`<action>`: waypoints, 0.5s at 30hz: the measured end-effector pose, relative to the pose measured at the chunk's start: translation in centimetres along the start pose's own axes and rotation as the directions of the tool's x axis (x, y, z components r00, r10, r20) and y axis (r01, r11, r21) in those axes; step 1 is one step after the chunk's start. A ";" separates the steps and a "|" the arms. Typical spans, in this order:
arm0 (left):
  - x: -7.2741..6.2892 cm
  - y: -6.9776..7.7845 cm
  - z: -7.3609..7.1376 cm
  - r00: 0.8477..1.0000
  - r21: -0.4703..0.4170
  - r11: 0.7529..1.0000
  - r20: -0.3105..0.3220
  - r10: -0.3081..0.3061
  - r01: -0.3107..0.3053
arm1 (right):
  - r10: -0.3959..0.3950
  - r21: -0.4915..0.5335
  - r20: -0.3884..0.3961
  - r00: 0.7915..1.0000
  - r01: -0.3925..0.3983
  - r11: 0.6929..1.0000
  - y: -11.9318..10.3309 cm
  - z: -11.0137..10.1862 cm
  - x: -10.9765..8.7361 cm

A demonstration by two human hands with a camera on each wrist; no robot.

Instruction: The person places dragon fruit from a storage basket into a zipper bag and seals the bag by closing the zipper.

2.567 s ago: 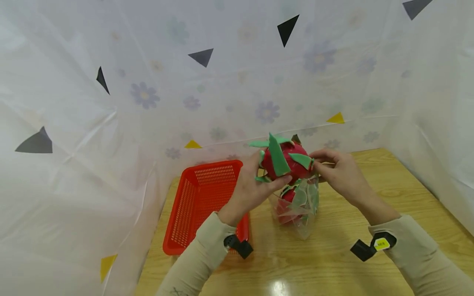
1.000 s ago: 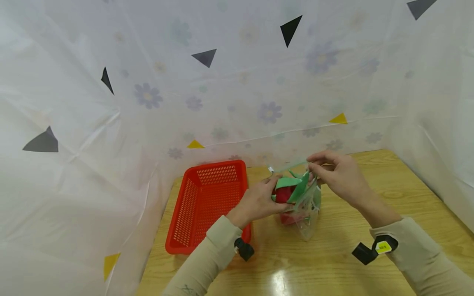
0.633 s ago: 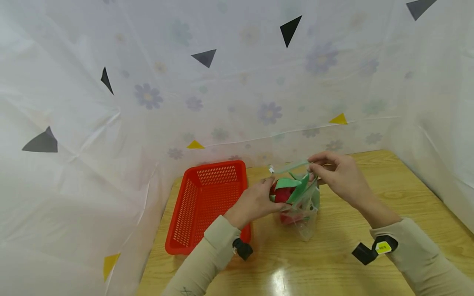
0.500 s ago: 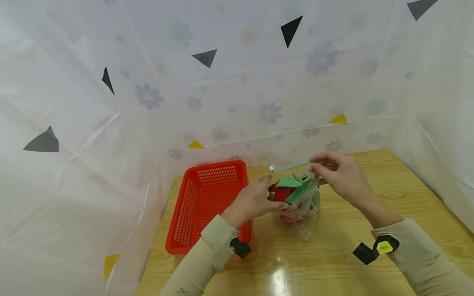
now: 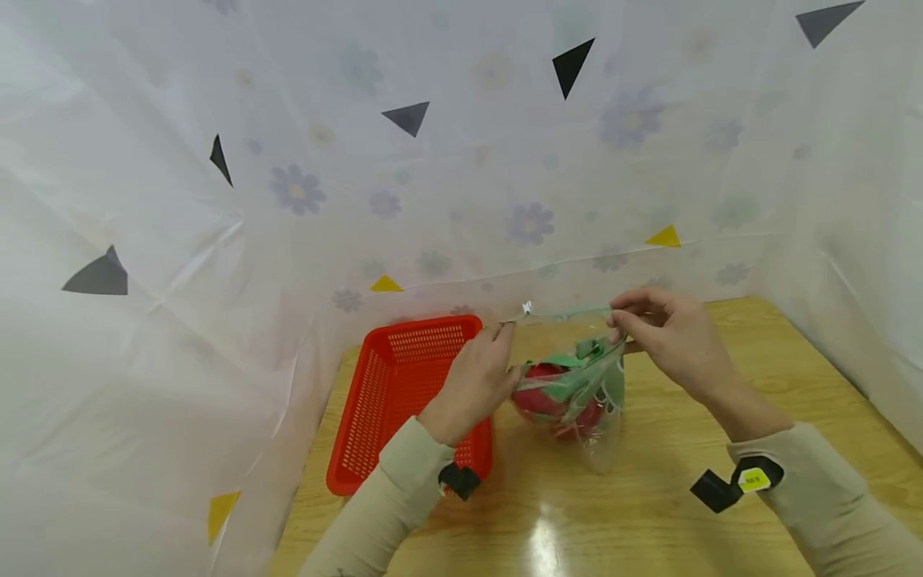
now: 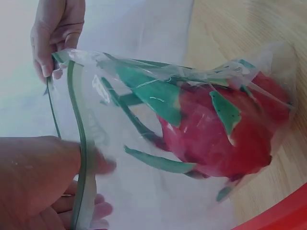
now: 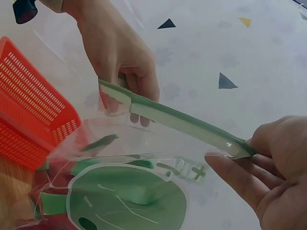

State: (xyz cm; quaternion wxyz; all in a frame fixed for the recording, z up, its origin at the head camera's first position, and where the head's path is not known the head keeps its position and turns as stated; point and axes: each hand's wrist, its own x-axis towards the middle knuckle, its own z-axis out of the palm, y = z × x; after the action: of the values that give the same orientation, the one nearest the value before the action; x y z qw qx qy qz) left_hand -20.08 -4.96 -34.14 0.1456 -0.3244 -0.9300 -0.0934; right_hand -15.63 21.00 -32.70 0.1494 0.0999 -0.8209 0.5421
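Note:
A clear zip bag (image 5: 606,433) with a green seal stands on the table, holding red dragon fruits with green leaf scales. One dragon fruit (image 5: 537,397) lies toward the left of the bag; another (image 5: 586,418) shows beside it, partly hidden by plastic. My right hand (image 5: 674,340) pinches the bag's upper right corner between thumb and fingers. My left hand (image 5: 476,377) is at the left end of the mouth. In the left wrist view, its thumb and fingers reach between the two seal strips (image 6: 79,115), spread and apart from the fruit (image 6: 216,129).
A red perforated plastic basket (image 5: 337,457) stands left of the bag, partly under my left forearm. The wooden table (image 5: 613,521) extends in front and to the right. White flower-patterned sheeting (image 5: 461,200) with black and yellow triangles surrounds the table.
My left hand has lowered a dragon fruit into the bag, let go of it and drawn back up and left to the mouth. The right hand has kept its pinch on the corner.

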 end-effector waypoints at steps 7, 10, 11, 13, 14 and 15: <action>0.3 -0.8 0.8 0.995 -0.095 0.995 -0.094 0.023 -0.032 | -0.024 0.019 0.096 0.995 0.023 1.000 -0.2 0.3 -0.4; 0.5 -1.3 1.0 0.990 -0.194 0.979 -0.136 0.034 -0.060 | -0.006 0.031 0.130 0.991 0.002 1.000 -0.2 0.4 -0.5; 0.6 -1.4 1.1 0.988 -0.220 0.973 -0.149 0.040 -0.072 | 0.002 0.035 0.136 0.991 -0.007 0.999 -0.2 0.4 -0.6; 0.6 -1.6 1.2 0.982 -0.263 0.959 -0.180 0.056 -0.103 | 0.010 0.035 0.142 0.990 -0.015 0.999 -0.1 0.4 -0.6; 0.6 -1.6 1.2 0.979 -0.270 0.956 -0.195 0.065 -0.117 | 0.009 0.036 0.143 0.990 -0.015 0.999 -0.1 0.4 -0.6; 0.6 -1.7 1.3 0.975 -0.276 0.952 -0.209 0.073 -0.131 | 0.009 0.037 0.143 0.990 -0.014 0.999 -0.1 0.4 -0.6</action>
State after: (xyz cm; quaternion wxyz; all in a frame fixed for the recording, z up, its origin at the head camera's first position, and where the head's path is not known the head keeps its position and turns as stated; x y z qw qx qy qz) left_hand -21.85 -5.54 -35.24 0.1925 -0.3790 -0.8695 -0.2516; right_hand -15.08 20.61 -33.01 0.0850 0.1367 -0.8196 0.5499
